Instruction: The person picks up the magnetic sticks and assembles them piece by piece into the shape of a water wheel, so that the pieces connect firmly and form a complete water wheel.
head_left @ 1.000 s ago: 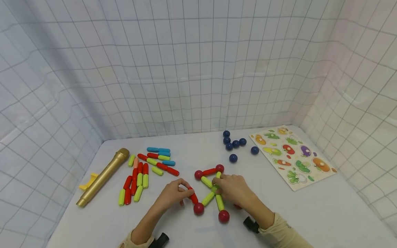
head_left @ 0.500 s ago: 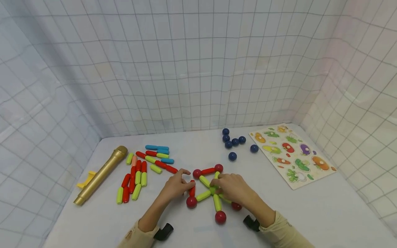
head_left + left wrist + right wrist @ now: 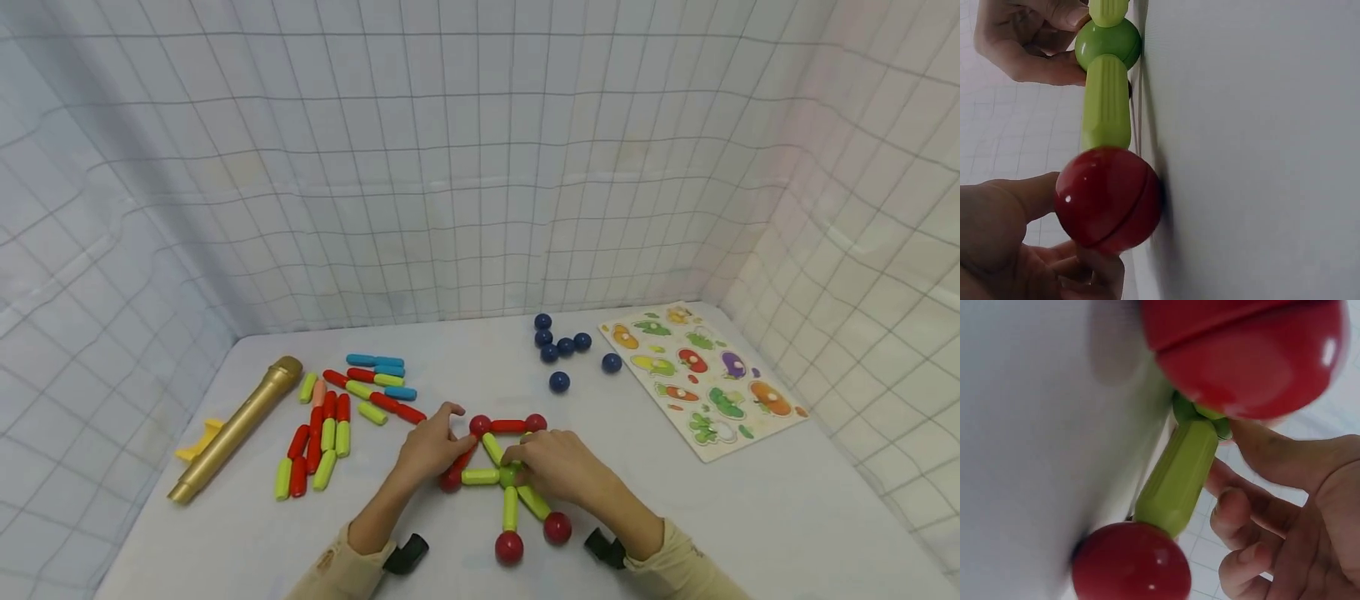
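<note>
My left hand (image 3: pixel 429 448) pinches the red ball (image 3: pixel 451 479) and my right hand (image 3: pixel 546 463) grips the green hub ball (image 3: pixel 510 476) of a half-built stick-and-ball figure mid-worktop (image 3: pixel 750 508), many loose sticks (image 3: pixel 330 425) still unused

A white table (image 3: pixel 750 517) carries a stick-and-ball figure (image 3: pixel 502 479) near its front edge, loose coloured sticks (image 3: pixel 337 417) and a gold toy microphone (image 3: pixel 236 429) at left, dark blue balls (image 3: pixel 562 350) behind, and a vegetable puzzle board (image 3: pixel 701 375) at right.
</note>
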`<state>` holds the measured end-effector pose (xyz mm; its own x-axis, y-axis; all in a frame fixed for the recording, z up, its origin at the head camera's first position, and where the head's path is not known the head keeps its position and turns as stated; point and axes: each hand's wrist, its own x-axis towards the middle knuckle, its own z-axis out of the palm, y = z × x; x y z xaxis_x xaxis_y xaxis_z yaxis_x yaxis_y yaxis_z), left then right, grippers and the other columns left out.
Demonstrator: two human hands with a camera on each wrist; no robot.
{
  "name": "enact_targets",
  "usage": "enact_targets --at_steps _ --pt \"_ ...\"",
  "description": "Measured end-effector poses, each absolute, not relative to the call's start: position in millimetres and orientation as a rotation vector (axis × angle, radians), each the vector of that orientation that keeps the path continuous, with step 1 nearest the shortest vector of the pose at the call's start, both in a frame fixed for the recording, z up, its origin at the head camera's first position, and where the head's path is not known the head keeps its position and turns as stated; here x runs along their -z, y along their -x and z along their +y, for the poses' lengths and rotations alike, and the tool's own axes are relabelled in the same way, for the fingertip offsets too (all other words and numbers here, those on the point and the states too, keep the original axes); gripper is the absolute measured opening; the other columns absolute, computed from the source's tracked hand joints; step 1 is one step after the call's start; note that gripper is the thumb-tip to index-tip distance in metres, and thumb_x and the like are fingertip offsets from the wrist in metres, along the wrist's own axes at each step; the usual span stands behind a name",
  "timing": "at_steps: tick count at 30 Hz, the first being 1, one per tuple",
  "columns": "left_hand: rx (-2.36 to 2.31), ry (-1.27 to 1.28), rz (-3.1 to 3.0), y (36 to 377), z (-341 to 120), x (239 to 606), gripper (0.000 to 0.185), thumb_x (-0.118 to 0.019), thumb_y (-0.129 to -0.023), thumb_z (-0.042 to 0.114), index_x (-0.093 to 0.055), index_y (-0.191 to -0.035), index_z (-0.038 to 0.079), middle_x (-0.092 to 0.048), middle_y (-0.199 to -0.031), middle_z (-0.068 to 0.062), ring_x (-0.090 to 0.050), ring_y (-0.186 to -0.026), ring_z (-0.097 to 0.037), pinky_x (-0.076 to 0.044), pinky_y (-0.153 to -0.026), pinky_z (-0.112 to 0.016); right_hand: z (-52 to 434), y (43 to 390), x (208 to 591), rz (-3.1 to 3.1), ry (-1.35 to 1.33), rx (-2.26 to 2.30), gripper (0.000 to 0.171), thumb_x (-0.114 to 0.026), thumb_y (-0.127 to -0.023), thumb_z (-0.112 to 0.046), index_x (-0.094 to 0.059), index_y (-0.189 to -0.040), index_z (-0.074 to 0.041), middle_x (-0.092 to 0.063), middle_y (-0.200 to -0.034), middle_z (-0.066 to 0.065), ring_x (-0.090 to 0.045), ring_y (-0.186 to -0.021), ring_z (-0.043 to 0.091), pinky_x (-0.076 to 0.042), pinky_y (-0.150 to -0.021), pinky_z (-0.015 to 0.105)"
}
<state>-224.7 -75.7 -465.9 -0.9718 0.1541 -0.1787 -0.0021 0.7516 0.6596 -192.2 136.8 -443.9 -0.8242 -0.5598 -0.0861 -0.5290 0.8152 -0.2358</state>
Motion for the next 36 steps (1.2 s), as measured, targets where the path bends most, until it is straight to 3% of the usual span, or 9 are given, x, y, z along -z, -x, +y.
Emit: enact_targets --at_steps 6,11,14,21,29,36 --pt "-0.752 -0.161 3.014 234.7 -106.8 457.7 0.026 -0.068 -0.090 0.014 -0.066 -0.115 0.015 -0.069 -0.093 -0.009 -0.058 -0.073 -0.019 -0.052 -0.059 -0.029 136.4 189.4 444.1 2.827 0.908 0.291 0.036 -0.073 -0.085 -0.014 -0.072 -0.113 -0.035 -0.058 -0.100 -0.005 -0.047 -0.069 0.007 -0.041 -0.061 0.018" --pt "-0.614 -0.181 3.119 237.9 -126.5 460.5 0.035 -0.071 -0.082 0.001 -0.069 -0.115 0.013 -0.060 -0.109 -0.020 -0.055 -0.099 -0.033 -0.058 -0.070 -0.043 139.2 188.8 448.0 2.809 0.920 0.311 0.035 -0.074 -0.084 -0.011 -0.072 -0.111 -0.034 -0.067 -0.115 -0.006 -0.055 -0.081 0.007 -0.046 -0.069 0.021" --pt "-0.550 -0.164 3.145 238.4 -129.3 461.7 0.035 -0.073 -0.081 0.003 -0.070 -0.115 0.011 -0.055 -0.113 -0.022 -0.052 -0.107 -0.038 -0.057 -0.077 -0.048 139.9 190.3 448.1 2.831 0.892 0.308 0.036 -0.074 -0.082 -0.009 -0.073 -0.110 -0.031 -0.070 -0.111 -0.006 -0.055 -0.079 0.007 -0.044 -0.065 0.020" --pt "-0.400 -0.120 3.178 240.2 -131.5 459.3 0.024 -0.077 -0.080 0.006 -0.066 -0.101 0.009 -0.058 -0.102 -0.020 -0.057 -0.094 -0.034 -0.056 -0.075 -0.045 143.2 194.6 444.8 2.921 0.839 0.214 0.033 -0.075 -0.079 -0.011 -0.074 -0.108 -0.029 -0.069 -0.093 -0.007 -0.046 -0.065 0.008 -0.037 -0.054 0.020" --pt "-0.256 -0.178 3.140 238.7 -133.2 460.8 0.030 -0.079 -0.078 0.007 -0.068 -0.105 0.011 -0.055 -0.105 -0.020 -0.056 -0.090 -0.032 -0.057 -0.072 -0.044 142.8 194.8 445.7 2.957 0.853 0.197 0.031 -0.077 -0.077 -0.017 -0.074 -0.105 -0.028 -0.063 -0.079 -0.011 -0.043 -0.058 0.008 -0.035 -0.052 0.020" --pt "-0.342 -0.218 3.106 238.5 -134.8 461.0 0.030 -0.079 -0.077 0.005 -0.064 -0.103 0.008 -0.054 -0.104 -0.021 -0.056 -0.087 -0.030 -0.058 -0.070 -0.041 143.3 194.6 446.5 2.975 0.856 0.194 0.030 -0.078 -0.077 -0.019 -0.075 -0.105 -0.027 -0.064 -0.078 -0.010 -0.042 -0.057 0.008 -0.034 -0.051 0.020"
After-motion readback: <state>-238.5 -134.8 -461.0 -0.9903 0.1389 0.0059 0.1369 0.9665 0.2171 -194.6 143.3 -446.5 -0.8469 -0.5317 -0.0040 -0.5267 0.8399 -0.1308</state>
